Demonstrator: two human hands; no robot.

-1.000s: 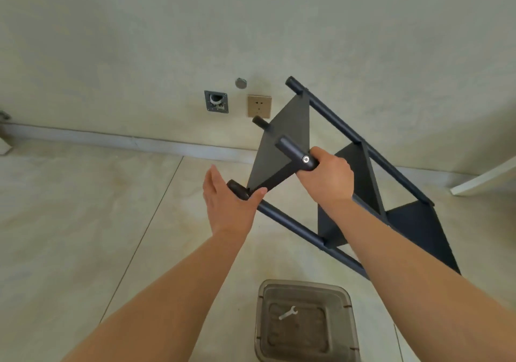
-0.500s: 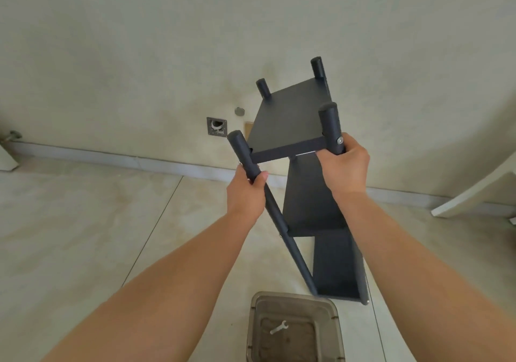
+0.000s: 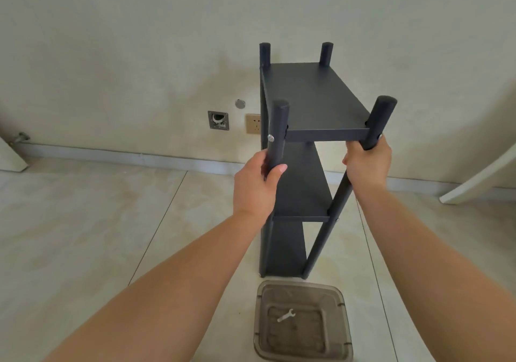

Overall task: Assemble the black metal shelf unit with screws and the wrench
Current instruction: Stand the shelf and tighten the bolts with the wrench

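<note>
The black metal shelf unit (image 3: 312, 93) stands upright on the tiled floor, with three shelves between its round posts. My left hand (image 3: 258, 182) grips the near left post just below a silver screw head (image 3: 270, 138). Around the near right post, right under the top shelf, my right hand (image 3: 367, 163) is curled. A small silver wrench (image 3: 285, 315) lies inside a clear plastic bin (image 3: 303, 289) on the floor in front of the unit.
The wall behind carries a gold socket plate (image 3: 253, 124), an open metal wall box (image 3: 218, 120) and a round cap (image 3: 239, 103). A white slanted leg (image 3: 474, 178) reaches in at the right. A baseboard runs along the wall.
The shelf unit has swung from lying tilted on its side to standing upright on its feet. My left hand went from open beside a post to gripping it; the right kept its hold.
</note>
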